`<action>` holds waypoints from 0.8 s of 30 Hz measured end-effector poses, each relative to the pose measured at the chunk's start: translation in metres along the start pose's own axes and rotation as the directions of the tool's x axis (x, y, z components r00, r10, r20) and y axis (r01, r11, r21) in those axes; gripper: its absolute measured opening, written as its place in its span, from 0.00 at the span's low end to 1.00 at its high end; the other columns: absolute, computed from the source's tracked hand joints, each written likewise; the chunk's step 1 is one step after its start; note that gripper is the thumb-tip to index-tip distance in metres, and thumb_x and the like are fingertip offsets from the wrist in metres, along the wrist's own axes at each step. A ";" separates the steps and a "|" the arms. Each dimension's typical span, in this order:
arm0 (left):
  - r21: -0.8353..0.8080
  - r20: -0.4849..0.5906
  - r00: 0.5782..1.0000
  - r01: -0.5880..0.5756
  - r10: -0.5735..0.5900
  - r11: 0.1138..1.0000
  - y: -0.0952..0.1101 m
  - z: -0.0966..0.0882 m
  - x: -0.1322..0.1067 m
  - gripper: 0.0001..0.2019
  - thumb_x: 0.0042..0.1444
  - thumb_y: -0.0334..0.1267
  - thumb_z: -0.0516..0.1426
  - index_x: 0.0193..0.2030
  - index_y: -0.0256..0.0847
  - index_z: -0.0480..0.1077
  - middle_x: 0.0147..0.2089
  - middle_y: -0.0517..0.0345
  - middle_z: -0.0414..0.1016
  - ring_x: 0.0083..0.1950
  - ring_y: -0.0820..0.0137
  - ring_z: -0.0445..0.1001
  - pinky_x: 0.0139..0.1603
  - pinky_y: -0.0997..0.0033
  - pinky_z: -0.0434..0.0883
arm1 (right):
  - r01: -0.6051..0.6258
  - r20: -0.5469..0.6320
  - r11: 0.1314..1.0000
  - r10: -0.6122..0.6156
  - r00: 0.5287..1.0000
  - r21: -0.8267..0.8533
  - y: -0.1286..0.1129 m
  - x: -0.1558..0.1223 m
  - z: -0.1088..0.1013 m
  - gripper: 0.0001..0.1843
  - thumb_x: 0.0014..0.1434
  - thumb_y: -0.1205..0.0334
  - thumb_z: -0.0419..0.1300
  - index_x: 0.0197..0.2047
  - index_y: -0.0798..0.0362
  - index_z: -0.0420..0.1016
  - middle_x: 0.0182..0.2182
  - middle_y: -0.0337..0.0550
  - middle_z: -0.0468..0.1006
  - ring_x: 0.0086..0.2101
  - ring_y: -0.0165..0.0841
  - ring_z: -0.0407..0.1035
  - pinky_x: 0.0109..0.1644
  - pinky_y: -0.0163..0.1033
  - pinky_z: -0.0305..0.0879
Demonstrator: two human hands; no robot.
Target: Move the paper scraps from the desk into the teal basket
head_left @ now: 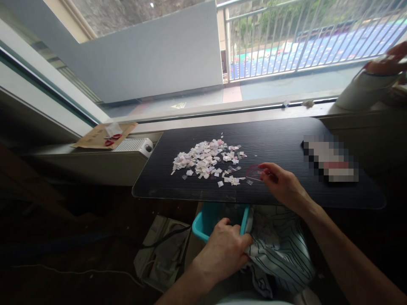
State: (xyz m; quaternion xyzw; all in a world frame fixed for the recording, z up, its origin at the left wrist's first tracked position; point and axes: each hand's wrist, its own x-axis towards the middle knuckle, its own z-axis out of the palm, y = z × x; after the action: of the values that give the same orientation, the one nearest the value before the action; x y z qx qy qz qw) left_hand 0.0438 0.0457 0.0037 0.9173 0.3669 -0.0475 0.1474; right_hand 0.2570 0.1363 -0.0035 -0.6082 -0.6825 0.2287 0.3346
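The right arm stretched forward, the right hand pinched; lower down, the left hand curled, its back upward.

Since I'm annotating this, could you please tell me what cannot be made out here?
Head view:
Contents of turquoise bin: partly hidden by left hand and tabletop.
Right end of pink protractor: behind right hand.
Object on tabletop's right: pixelated.
Any print on paper scraps: too small.
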 end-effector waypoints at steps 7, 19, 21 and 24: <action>-0.003 -0.005 1.000 -0.004 0.004 1.000 0.005 -0.002 0.000 0.05 0.51 0.40 0.58 0.32 0.43 0.69 0.28 0.59 0.71 0.32 0.68 0.70 0.46 0.64 0.64 | 0.006 0.117 1.000 -0.006 0.993 0.002 0.003 -0.017 -0.011 0.14 0.58 0.56 0.54 0.47 0.49 0.71 0.28 0.38 0.76 0.26 0.29 0.68 0.30 0.34 0.62; -0.014 0.031 0.999 -0.011 0.011 1.000 0.018 -0.008 0.004 0.05 0.51 0.39 0.58 0.33 0.41 0.71 0.28 0.57 0.72 0.32 0.67 0.72 0.46 0.63 0.64 | 0.027 0.162 0.987 -0.053 0.985 0.159 0.006 -0.023 0.004 0.15 0.58 0.54 0.54 0.46 0.50 0.71 0.29 0.40 0.77 0.24 0.29 0.68 0.29 0.34 0.65; -0.011 0.034 0.999 -0.010 0.010 1.000 0.018 -0.008 0.005 0.05 0.51 0.39 0.58 0.33 0.41 0.71 0.28 0.57 0.73 0.32 0.67 0.72 0.46 0.63 0.64 | 0.014 0.111 0.983 -0.035 0.993 0.185 0.007 -0.021 0.006 0.16 0.58 0.53 0.54 0.46 0.51 0.70 0.29 0.40 0.76 0.25 0.29 0.68 0.29 0.35 0.66; -0.005 0.029 1.000 -0.007 0.007 1.000 0.018 -0.008 0.005 0.05 0.51 0.39 0.58 0.33 0.41 0.71 0.29 0.57 0.73 0.32 0.67 0.72 0.45 0.63 0.64 | 0.006 0.086 0.984 -0.022 0.996 0.177 0.009 -0.019 0.007 0.16 0.58 0.53 0.54 0.46 0.51 0.70 0.30 0.41 0.76 0.25 0.30 0.68 0.30 0.35 0.66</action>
State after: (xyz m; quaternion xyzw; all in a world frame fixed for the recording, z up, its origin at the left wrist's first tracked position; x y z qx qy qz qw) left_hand 0.0595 0.0392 0.0146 0.9174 0.3615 -0.0594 0.1552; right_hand 0.2581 0.1200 -0.0180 -0.5606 -0.6780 0.3125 0.3584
